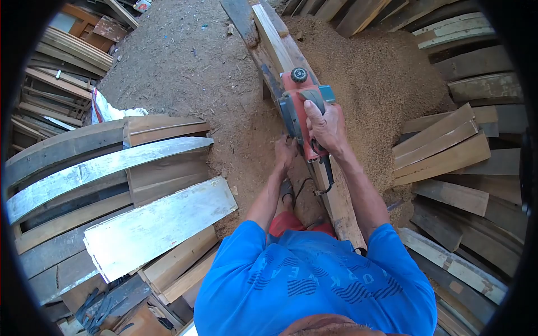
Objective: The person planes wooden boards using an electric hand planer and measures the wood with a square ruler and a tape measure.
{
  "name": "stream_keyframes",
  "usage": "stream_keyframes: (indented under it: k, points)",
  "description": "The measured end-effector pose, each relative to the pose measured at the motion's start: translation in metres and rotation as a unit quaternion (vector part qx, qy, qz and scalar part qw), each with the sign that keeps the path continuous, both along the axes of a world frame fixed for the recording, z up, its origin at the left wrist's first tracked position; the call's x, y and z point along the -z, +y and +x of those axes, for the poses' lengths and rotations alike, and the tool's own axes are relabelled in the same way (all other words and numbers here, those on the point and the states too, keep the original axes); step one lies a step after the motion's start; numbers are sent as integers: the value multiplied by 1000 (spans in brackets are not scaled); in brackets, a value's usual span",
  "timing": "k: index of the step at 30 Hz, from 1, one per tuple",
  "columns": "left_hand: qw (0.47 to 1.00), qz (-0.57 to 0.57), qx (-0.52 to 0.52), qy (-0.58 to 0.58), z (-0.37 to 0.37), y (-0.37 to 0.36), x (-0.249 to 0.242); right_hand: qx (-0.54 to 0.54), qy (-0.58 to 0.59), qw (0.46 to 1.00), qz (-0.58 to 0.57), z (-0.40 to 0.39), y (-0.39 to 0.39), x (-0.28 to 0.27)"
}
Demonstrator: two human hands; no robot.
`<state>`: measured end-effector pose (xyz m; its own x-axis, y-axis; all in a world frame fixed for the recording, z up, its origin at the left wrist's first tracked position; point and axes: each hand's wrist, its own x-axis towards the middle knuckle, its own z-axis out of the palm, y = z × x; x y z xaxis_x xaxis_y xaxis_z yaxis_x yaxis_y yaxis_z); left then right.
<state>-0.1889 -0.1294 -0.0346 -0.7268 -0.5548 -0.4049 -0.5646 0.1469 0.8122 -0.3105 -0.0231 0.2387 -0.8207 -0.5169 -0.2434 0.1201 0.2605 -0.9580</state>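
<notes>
A wide bed of sawdust (386, 73) covers the ground across the middle and upper right of the view, heaped against the timber around it. To the left lies a stack of curved planks (106, 168), about four of them pale and weathered on top, with one broad whitish board (159, 232) lying nearest the person. To the right sits a second pile of short boards (443, 148), three of them fanned out in fresh tan wood above darker, greyer pieces. Down the centre runs one long narrow plank (280, 45), angled from the top of the view toward the person's body, with sawdust on both sides. On that plank rests one red electric planer (300, 109), its black round knob at the far end and its cord (328, 179) hanging from the near end. The right hand (328, 126) is closed around the planer's top handle, fingers wrapped over it. The left hand (286, 152) is at the planer's near left side, low against the plank's edge; whether it grips the tool or the wood, I cannot tell. Under the arms shows one foot in a sandal (287, 190). A white sack (109, 112) lies crumpled at the far edge of the left stack.
</notes>
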Motion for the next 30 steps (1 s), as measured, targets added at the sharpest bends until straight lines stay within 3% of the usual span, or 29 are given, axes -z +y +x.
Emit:
stream_keyframes:
  k: [8,11,14,17,20,24,30]
  points:
    - [996,-14,-86,-10,-65,-30,4,12,6,1000,-14,-38,-36,1]
    - [993,-21,-118,-16,-83,-39,51,7,7,1000,-16,-54,-50,0]
    - [979,-34,-198,-36,-108,-37,64,1,24,1000,-2,-72,-65,-4]
    - [965,-36,-252,-57,-121,-37,52,2,22,1000,8,-89,-80,-3]
    - [971,-85,-209,-84,-120,-36,15,4,8,1000,18,-105,-99,-5]
    - [970,-145,-181,-71,-122,-36,4,-9,29,999,27,-129,-122,-9]
    - [975,-122,-171,-77,-124,-37,-11,8,43,999,26,-169,-157,-3]
